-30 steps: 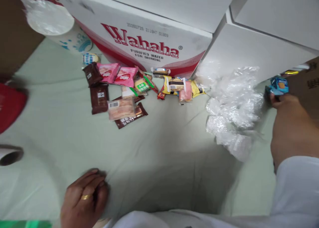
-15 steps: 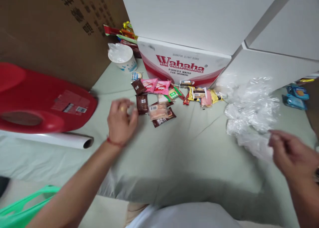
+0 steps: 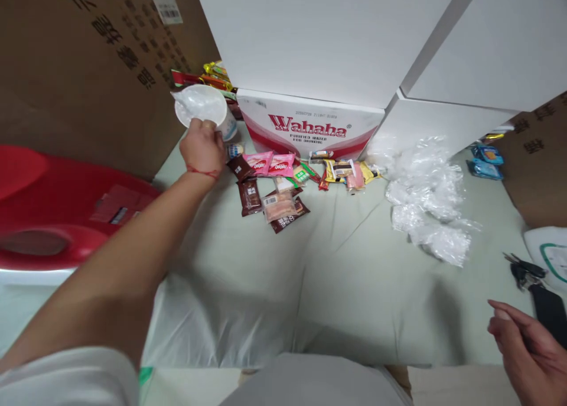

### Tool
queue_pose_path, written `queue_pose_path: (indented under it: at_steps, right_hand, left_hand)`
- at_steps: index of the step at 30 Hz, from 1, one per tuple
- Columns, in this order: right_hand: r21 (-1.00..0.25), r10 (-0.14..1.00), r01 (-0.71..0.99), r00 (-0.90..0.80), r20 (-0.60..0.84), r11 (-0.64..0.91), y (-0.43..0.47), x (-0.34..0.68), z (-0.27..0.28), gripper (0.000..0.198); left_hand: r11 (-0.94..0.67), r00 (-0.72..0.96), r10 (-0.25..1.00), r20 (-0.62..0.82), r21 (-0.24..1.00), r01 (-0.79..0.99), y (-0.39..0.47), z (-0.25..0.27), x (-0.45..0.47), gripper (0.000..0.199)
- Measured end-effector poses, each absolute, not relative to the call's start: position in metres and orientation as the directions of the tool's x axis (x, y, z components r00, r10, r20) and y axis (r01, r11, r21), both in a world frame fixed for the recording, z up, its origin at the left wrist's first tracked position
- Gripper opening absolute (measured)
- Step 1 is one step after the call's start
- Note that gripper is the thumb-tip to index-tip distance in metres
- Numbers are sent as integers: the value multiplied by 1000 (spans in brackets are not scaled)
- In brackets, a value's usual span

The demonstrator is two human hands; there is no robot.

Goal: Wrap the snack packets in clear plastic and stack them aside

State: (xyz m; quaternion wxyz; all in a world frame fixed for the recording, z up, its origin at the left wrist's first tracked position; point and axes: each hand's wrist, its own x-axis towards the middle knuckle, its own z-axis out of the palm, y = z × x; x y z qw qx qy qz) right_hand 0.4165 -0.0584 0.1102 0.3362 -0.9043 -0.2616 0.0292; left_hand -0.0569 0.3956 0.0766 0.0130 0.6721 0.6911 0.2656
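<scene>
My left hand (image 3: 202, 149) is closed on the near rim of a white paper cup (image 3: 229, 127) with a blue print. Clear plastic wrapping (image 3: 199, 101) sits in the cup's mouth. My right hand (image 3: 529, 350) hovers at the lower right, loosely curled, with nothing visible in it. Below the cup lie wrapped snacks: dark brown packets (image 3: 250, 197), pink packets (image 3: 280, 165), and a clear-wrapped pale snack (image 3: 278, 206). Farther right are a yellow packet (image 3: 367, 171) and a pink-wrapped snack (image 3: 355, 178). A heap of clear plastic pouches (image 3: 425, 193) lies to their right.
A white and red Wahaba-style water carton (image 3: 305, 149) stands behind the snacks. To the left are a red jug (image 3: 57, 199) and a cardboard box (image 3: 66, 98). Blue packets (image 3: 485, 169), a black-handled key bunch (image 3: 527, 273) and a white container (image 3: 547, 246) are at the right.
My left hand has moved up from beside the brown packets to the paper cup. My right hand has drawn down, away from the clear pouches. The view has shifted rightward.
</scene>
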Motion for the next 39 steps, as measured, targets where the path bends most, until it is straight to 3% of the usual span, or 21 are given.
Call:
queue_pose_path:
  at_steps: [4,8,11,14,18,22,24,27,29,30,32,34,36,39]
  right_hand:
    - [-856,569,271,822,-33,-441,-31,391,92,36]
    - [-962,835,-46,487,-256,-268,22,345,73,44]
    - [-880,919,-424,219,-329,-214,47,311,66,67]
    - [-721,909,-644,97,-406,-254,43,296,57,82]
    - [-605,868,-753,94,-488,-259,9,303,45,81]
    - [-597,860,-764,114,-498,-245,-13,311,45,80]
    - [-655,860,-727,186,-474,-204,-8,319,55,77]
    - [-828,857,-545,357,-372,-132,25,346,84,74]
    - [-966,852,-249,487,-192,-75,61,373,109,77]
    - [-999,843,-26,536,-40,-30,83,386,121,78]
    - [-873,803,488,527,278,-18,129,410,142,80]
    - [-777,805,627,493,331,-65,172,428,155,94]
    - [-533,848,825,410,336,-188,207,439,159,97]
    - [-215,900,954,273,339,-209,235,448,160,98]
  left_hand:
    - [-317,138,886,443,360,877,301,99,-28,25]
    - [-595,387,795,467,476,647,188,112,21,18]
    - [-708,587,684,433,587,392,127,112,61,20]
    - [-726,672,579,462,667,168,97,110,91,20]
    - [-655,691,560,457,755,32,87,109,110,21]
    - [-557,711,552,437,827,-76,84,103,118,21]
    - [-509,661,598,454,852,-124,84,97,121,20]
    - [-422,524,738,425,897,-133,91,77,124,46]
    - [-372,456,815,358,926,-62,102,56,126,50]
    - [-363,438,837,327,932,-2,109,43,127,42]
    - [-356,462,849,259,924,138,122,19,130,24]
    - [-357,524,832,183,899,253,132,-1,133,19]
    - [-362,572,809,135,881,304,137,-11,135,20]
    - [-365,606,786,120,882,298,139,-12,134,20]
